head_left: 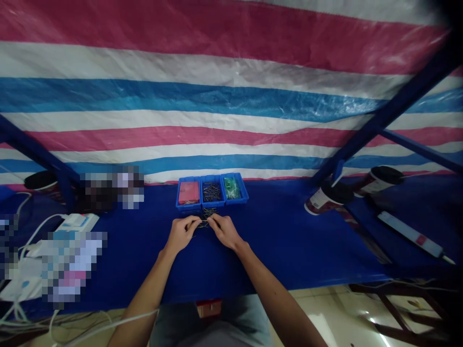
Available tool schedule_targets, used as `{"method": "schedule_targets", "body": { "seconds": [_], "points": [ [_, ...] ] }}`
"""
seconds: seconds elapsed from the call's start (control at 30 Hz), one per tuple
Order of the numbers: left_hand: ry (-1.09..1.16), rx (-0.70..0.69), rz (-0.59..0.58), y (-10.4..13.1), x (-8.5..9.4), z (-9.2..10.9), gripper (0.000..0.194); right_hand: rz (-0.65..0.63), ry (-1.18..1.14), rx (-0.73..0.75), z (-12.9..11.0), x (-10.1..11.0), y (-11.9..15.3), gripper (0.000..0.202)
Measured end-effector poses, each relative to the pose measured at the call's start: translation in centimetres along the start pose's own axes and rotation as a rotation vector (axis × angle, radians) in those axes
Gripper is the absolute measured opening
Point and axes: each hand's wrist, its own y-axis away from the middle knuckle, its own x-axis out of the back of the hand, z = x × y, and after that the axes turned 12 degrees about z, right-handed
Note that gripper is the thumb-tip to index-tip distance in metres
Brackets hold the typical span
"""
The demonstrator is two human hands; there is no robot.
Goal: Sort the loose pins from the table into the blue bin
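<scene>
My left hand (182,233) and my right hand (224,230) meet over the blue table, fingertips pinched and almost touching. Between them runs a thin screw (204,220), its ends hidden by the fingers. Just beyond and under the fingertips lies a small loose pile of dark and brassy screws (209,211). Three joined blue bins stand behind it. The left bin (188,207) has flat pink-red packets (188,192), the middle one holds dark screws (211,191), and in the right bin are small green and clear pieces (232,188) of unclear kind.
White power strips (77,221) with cables and blurred-out items lie on the left of the blue table (285,241). Paper cups with dark lids (325,198) stand at the right, near another power strip (410,233). A striped sheet (231,106) hangs behind, between blue frame bars (387,115).
</scene>
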Motion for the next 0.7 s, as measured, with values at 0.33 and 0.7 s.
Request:
{"method": "schedule_targets", "body": {
  "seconds": [0.33,0.7],
  "points": [
    [0.006,0.016,0.061,0.0,-0.1,-0.2,0.028,0.094,-0.099,-0.034,0.6,-0.5,0.0,0.036],
    [0.004,0.111,0.17,-0.1,0.4,-0.8,0.028,0.456,0.103,-0.131,1.6,0.4,-2.6,0.035]
  ]
}}
